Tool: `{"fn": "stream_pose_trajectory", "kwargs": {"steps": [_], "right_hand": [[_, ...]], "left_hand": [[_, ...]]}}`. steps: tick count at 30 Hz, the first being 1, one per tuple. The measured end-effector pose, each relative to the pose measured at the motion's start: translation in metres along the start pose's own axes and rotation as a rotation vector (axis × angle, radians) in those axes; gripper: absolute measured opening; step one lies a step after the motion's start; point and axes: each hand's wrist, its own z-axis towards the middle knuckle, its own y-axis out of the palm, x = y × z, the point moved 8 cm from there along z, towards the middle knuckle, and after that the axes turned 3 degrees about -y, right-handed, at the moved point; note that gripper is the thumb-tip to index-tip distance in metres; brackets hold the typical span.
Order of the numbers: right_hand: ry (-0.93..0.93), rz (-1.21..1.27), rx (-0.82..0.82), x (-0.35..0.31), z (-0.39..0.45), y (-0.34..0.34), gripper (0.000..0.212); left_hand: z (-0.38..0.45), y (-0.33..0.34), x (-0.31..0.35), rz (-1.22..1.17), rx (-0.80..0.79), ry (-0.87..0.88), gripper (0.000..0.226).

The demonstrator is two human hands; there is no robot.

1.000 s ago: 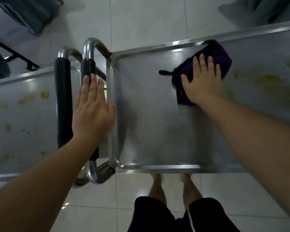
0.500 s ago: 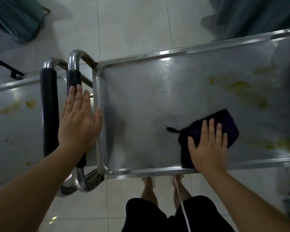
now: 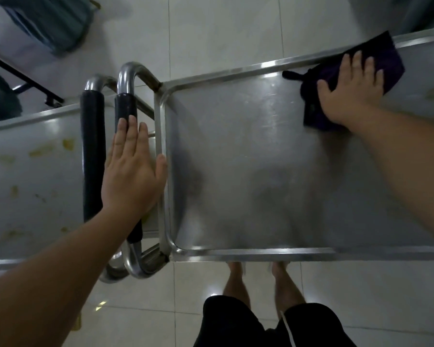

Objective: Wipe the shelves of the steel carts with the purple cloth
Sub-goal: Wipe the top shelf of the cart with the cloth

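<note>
Two steel carts stand side by side below me. The right cart's top shelf [image 3: 248, 171] fills the middle of the head view. My right hand [image 3: 348, 88] presses flat on the purple cloth [image 3: 386, 61] at the shelf's far rim, near the right edge of view; the cloth overlaps the rim. My left hand [image 3: 133, 171] rests flat, fingers together, on the black-padded handle [image 3: 125, 108] of the right cart, thumb against the shelf's left rim. The left cart's shelf [image 3: 30, 184] carries yellowish stains.
A second black-padded handle [image 3: 93, 156] belongs to the left cart. White tiled floor [image 3: 223, 28] lies beyond the carts. Teal fabric [image 3: 53, 23] and a dark metal frame [image 3: 23, 76] sit at the top left. My bare feet [image 3: 256, 279] stand under the near rim.
My right hand has slid the purple cloth from the near rim across the shelf to the far rim. My left hand has stayed on the handle.
</note>
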Motion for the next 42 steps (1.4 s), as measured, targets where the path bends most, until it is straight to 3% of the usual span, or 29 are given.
{"fn": "stream_pose_trajectory", "kwargs": {"steps": [4,12,16,21,28,32,35,37,42], "right_hand": [[-0.085,-0.012,-0.04,0.016,-0.053,0.01,0.082],[-0.191,-0.06,0.016,0.116,-0.281,0.083,0.081],[-0.129,-0.07,0.015,0.12,-0.294,0.093,0.08],[-0.231,-0.009,0.042,0.012,-0.303,0.115,0.079],[-0.705,0.049,-0.068,-0.237,-0.349,0.166,0.074],[-0.8,0.054,-0.09,-0.283,-0.357,0.174,0.069],[-0.802,0.045,-0.081,-0.251,-0.347,0.167,0.071],[-0.702,0.063,-0.031,-0.2,-0.328,0.153,0.072],[-0.3,0.049,0.113,0.005,-0.266,0.106,0.072]], "left_hand": [[0.001,-0.002,0.001,-0.04,-0.011,0.005,0.076],[0.0,-0.007,0.007,-0.058,-0.048,0.006,0.077],[0.0,-0.006,0.008,-0.046,-0.045,0.018,0.076],[0.0,-0.002,0.006,-0.049,-0.03,0.031,0.076],[0.001,0.001,0.003,-0.036,0.006,0.055,0.075],[0.001,0.001,0.003,-0.015,0.033,0.071,0.075],[0.0,0.001,0.003,-0.015,0.04,0.082,0.075],[0.0,0.002,0.004,-0.018,0.03,0.095,0.075],[0.001,0.003,0.001,-0.057,0.033,0.093,0.075]]}}
